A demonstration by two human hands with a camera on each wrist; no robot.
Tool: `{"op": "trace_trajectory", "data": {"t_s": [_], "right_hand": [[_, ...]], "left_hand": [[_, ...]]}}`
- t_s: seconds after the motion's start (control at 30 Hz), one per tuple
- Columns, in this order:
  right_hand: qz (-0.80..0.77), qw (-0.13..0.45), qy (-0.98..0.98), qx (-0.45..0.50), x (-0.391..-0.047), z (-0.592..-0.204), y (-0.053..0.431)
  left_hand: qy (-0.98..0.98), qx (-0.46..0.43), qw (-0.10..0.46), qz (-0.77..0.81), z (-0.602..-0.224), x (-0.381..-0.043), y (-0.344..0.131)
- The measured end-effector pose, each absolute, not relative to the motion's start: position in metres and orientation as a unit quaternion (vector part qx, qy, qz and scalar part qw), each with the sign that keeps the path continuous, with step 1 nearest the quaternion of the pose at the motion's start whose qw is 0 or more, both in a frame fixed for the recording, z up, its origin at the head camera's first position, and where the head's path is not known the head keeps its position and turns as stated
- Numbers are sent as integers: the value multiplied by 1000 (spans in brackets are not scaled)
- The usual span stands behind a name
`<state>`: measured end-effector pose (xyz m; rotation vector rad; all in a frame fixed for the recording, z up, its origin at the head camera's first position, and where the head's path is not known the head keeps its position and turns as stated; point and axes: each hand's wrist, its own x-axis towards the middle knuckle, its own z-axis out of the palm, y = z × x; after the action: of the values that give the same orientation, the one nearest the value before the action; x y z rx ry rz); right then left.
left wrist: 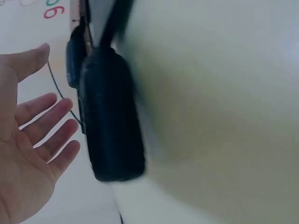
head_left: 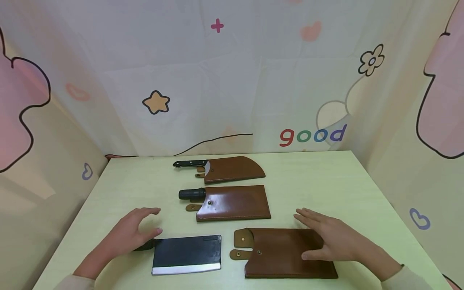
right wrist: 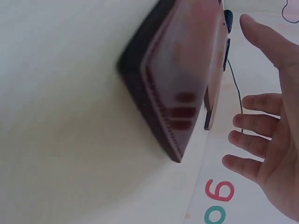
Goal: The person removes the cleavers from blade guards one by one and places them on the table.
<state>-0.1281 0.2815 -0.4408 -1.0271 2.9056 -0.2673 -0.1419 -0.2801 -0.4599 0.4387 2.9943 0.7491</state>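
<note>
A bare cleaver [head_left: 186, 254] with a dark blade and a bright cutting edge lies at the table's near left. Over its black handle [left wrist: 114, 121] hovers my left hand [head_left: 132, 231], fingers spread and holding nothing. To the right of the blade lies a brown leather sheath [head_left: 282, 251] with two tan snap straps at its left end, both undone. My right hand [head_left: 330, 237] is above the sheath's right half, fingers loosely extended; the right wrist view shows a gap between that hand and the leather [right wrist: 180, 88].
Behind these lie two more knives in brown leather sheaths: a cleaver with a round black handle [head_left: 192, 194] in the middle, and a curved-sheath knife with a riveted handle [head_left: 190, 163] at the back. A patterned curtain [head_left: 224, 80] stands behind the pale table [head_left: 315, 189].
</note>
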Motion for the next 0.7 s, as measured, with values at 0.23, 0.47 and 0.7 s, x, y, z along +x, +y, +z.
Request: {"op": "trace_trajectory", "data": {"t_s": [0.23, 0.47, 0.7], "right_hand": [[-89, 4, 939, -334, -146, -430, 261], [-102, -7, 937, -335, -169, -423, 237], [-109, -3, 942, -317, -198, -428, 220]], "left_hand": [[957, 145, -26, 249, -453, -162, -258], [951, 163, -26, 262, -446, -187, -234], [947, 180, -20, 266, -446, -215, -224]]}}
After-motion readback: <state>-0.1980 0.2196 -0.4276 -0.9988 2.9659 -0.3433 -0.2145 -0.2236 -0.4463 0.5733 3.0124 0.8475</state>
